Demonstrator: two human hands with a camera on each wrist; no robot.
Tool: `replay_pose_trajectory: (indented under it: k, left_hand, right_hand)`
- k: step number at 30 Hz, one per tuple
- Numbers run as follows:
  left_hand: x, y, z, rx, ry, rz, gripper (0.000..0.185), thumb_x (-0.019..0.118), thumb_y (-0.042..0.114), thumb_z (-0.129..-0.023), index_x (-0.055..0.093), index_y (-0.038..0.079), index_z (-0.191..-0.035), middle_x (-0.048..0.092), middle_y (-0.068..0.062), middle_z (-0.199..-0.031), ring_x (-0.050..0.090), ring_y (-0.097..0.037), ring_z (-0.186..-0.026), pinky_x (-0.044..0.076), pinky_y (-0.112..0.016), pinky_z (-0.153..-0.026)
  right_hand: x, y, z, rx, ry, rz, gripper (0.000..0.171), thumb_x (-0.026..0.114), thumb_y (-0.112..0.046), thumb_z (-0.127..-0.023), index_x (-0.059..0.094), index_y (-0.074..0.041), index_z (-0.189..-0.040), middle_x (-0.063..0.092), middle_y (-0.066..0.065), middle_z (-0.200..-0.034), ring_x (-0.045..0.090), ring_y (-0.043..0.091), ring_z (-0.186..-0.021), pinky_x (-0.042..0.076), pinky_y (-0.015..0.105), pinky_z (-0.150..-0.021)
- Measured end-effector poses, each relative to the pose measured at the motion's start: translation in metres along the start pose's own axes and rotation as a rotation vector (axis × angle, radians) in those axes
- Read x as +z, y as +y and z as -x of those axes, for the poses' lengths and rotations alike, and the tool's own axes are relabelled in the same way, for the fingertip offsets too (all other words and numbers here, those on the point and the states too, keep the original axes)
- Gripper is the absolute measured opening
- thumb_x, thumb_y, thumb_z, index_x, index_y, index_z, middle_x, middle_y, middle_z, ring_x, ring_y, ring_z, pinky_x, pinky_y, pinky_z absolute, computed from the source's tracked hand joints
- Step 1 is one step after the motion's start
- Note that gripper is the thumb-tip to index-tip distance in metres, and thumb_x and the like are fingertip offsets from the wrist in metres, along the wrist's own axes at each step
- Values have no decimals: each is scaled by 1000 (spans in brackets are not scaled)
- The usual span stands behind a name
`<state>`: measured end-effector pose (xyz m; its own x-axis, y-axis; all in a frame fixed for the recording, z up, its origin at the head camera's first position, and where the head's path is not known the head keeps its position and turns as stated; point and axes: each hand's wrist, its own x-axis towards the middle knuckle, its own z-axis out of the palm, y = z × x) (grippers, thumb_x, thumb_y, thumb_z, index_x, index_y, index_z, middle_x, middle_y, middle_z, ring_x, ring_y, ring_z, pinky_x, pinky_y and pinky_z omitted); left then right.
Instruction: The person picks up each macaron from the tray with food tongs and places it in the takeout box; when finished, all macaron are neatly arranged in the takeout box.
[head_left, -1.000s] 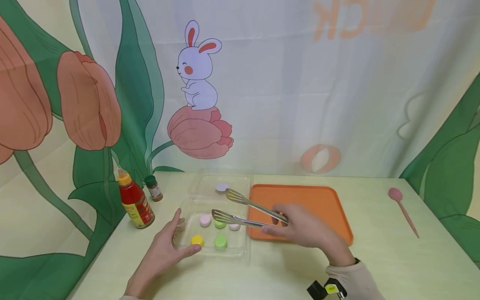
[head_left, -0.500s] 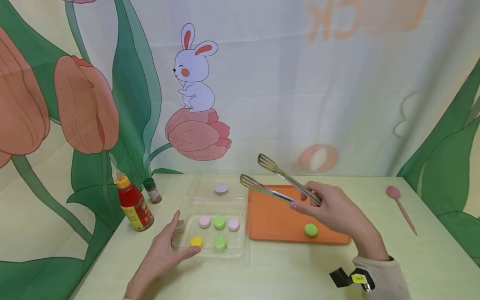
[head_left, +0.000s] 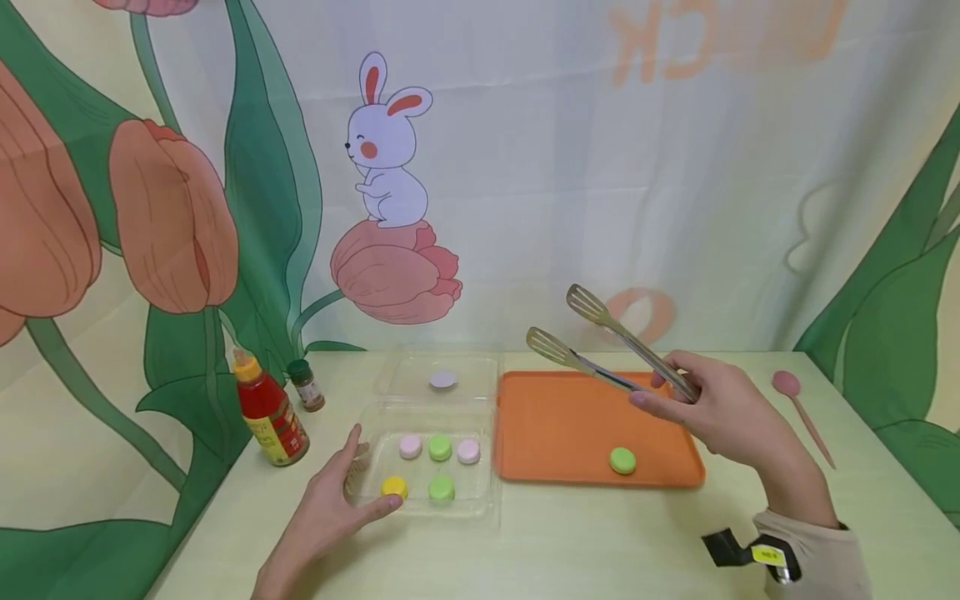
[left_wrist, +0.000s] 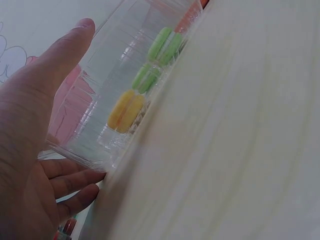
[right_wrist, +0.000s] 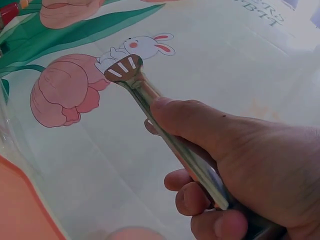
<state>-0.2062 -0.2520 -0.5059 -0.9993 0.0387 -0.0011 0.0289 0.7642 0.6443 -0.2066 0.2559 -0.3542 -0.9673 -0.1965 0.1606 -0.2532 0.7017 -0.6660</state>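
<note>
My right hand (head_left: 723, 408) grips a pair of metal tongs (head_left: 622, 342), whose slotted ends stand apart with nothing between them, raised above the back of the orange tray (head_left: 555, 425). A green macaron (head_left: 622, 460) lies near the tray's front edge. My left hand (head_left: 330, 500) rests with thumb and fingers spread around the near left corner of a clear plastic box (head_left: 480, 504); in the left wrist view the fingertips are right at its corner (left_wrist: 102, 167). Inside the box sit pink macarons (head_left: 410, 446), green macarons (head_left: 441, 487) and a yellow macaron (head_left: 393, 487).
The box's hinged lid (head_left: 405, 375) lies open behind it, bearing a pale oval patch (head_left: 442, 379). A red sauce bottle (head_left: 272, 417) and a small green-capped jar (head_left: 306, 386) stand at left. At right lies a pink spoon (head_left: 802, 417). A printed curtain (head_left: 525, 208) hangs behind the table.
My right hand has moved right and upward with the tongs, from over the box to over the tray's back right. The green macaron on the tray has come into view. The left hand stays put.
</note>
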Motion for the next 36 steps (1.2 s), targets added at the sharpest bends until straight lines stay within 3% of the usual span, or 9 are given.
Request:
replay_pose_trajectory:
  k: [8, 15, 19, 28, 36]
  left_hand:
    - [2, 1, -1, -4, 1, -1, 130, 79, 74, -74, 6, 24, -169, 38, -12, -165, 32, -42, -152, 30, -68, -118]
    - [3, -3, 4, -3, 1, -3, 130, 80, 73, -74, 8, 21, -169, 40, -14, -164, 35, -42, -150, 32, -67, -117]
    - [3, -2, 2, 9, 11, -7, 129, 79, 73, -75, 7, 22, -169, 41, -14, -163, 37, -41, -149, 34, -67, -116]
    - [3, -2, 0, 34, 23, -10, 129, 80, 73, -75, 9, 21, -169, 43, -12, -162, 40, -39, -148, 34, -66, -117]
    - [3, -4, 1, 27, 35, -3, 129, 81, 73, -73, 9, 24, -169, 43, -10, -162, 36, -38, -150, 32, -66, -118]
  right_hand:
    - [-4, 16, 13, 49, 15, -30, 52, 72, -59, -91, 58, -14, -112, 38, -3, -59, 38, 12, -42, 34, 29, -36]
    - [6, 40, 29, 103, -3, -45, 62, 74, -60, -89, 52, -21, -131, 42, -1, -59, 34, 11, -44, 31, 27, -37]
    - [16, 57, 39, 119, -22, -48, 58, 74, -59, -90, 54, -19, -128, 45, -2, -59, 36, 10, -44, 32, 26, -38]
    - [46, 92, 60, 255, -157, -129, 60, 77, -56, -89, 54, -10, -121, 43, -4, -58, 31, 11, -43, 29, 20, -38]
    - [57, 103, 64, 295, -160, -38, 60, 80, -56, -85, 56, -10, -115, 50, -2, -63, 42, 13, -52, 37, 26, -44]
